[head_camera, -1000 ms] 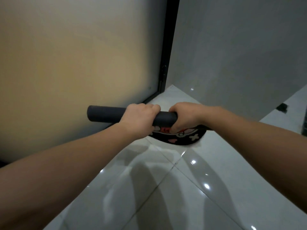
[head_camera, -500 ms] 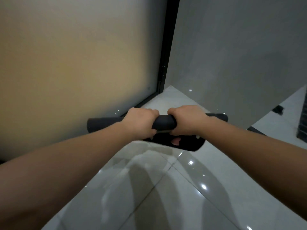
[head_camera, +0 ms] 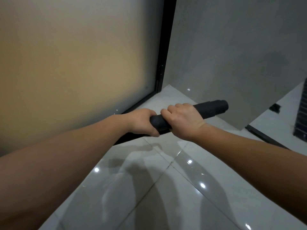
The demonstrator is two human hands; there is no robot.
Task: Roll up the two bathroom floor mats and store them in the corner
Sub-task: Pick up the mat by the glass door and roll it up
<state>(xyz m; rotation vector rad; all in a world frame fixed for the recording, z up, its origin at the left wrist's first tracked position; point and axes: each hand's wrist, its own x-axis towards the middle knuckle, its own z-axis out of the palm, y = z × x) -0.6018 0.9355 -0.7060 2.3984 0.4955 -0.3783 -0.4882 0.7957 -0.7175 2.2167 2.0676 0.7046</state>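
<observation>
A dark grey bath mat [head_camera: 212, 107], rolled into a tight tube, hangs in the air above the glossy white floor tiles. Its far end points up and to the right, toward the grey wall. My left hand [head_camera: 141, 122] grips the near part of the roll and my right hand [head_camera: 182, 120] grips it just beyond, the two hands almost touching. The near end of the roll is hidden behind my left forearm. No printed flap hangs from the roll. A second mat is not in view.
A frosted glass panel [head_camera: 74, 63] in a black frame [head_camera: 163, 63] fills the left. It meets a grey wall [head_camera: 232, 55] at a corner straight ahead. At the far right are a black floor track [head_camera: 259, 136] and a dark ribbed object [head_camera: 301, 117].
The roll has swung from level to slanting, right end raised and farther away. The loose patterned flap that hung below it is no longer seen. Both hands have kept their grip.
</observation>
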